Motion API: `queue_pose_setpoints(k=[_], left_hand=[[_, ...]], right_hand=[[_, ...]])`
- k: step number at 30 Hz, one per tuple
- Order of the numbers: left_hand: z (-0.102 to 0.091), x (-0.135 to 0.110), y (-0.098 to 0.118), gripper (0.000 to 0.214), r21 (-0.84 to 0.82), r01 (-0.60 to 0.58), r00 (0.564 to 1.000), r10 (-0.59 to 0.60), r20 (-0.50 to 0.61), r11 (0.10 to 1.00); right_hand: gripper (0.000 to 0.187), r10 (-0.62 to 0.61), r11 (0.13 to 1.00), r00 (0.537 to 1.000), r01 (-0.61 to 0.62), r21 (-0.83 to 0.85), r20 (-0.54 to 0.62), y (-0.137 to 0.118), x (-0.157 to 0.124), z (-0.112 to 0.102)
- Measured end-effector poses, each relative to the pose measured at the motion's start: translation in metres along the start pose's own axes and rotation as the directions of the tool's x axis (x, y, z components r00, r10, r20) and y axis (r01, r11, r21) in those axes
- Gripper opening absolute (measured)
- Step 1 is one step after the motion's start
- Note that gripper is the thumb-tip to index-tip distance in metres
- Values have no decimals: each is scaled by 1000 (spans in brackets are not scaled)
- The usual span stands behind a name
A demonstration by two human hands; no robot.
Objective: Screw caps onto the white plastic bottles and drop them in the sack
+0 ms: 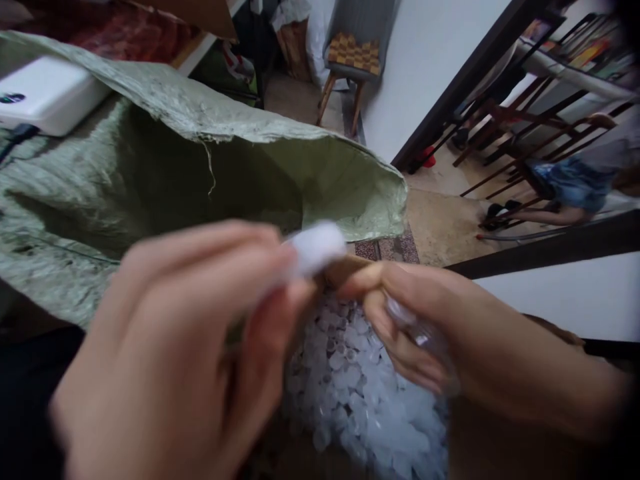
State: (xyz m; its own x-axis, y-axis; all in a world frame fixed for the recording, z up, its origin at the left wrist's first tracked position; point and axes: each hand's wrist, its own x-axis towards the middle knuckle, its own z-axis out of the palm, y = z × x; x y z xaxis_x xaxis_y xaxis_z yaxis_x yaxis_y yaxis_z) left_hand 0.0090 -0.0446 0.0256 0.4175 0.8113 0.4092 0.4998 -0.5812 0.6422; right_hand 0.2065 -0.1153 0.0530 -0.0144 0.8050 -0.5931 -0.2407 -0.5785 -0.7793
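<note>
Likely a home with a work corner: a chair [367, 17] with a checked cushion [354, 55] at twelve o'clock; beyond the frame [467, 83] at two, a person [575, 183] and cluttered table [580, 72]; a sack [280, 127] at eleven, heaped plastic pieces [370, 387] at five.

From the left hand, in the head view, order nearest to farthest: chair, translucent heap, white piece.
1. White piece: held in the left hand.
2. Translucent heap: lower centre, right of that hand.
3. Chair: top, in the background.

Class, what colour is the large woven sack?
Pale green; the woven sack shows best in the head view.
</note>
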Motion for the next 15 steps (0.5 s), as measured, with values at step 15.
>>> queue_pose_setpoints(k=[15], left_hand=[[58,-21,39,19,-286,-408,442,462,769,867]], right_hand=[[38,32,950,998,-50,308,61,-6,-9,-26]])
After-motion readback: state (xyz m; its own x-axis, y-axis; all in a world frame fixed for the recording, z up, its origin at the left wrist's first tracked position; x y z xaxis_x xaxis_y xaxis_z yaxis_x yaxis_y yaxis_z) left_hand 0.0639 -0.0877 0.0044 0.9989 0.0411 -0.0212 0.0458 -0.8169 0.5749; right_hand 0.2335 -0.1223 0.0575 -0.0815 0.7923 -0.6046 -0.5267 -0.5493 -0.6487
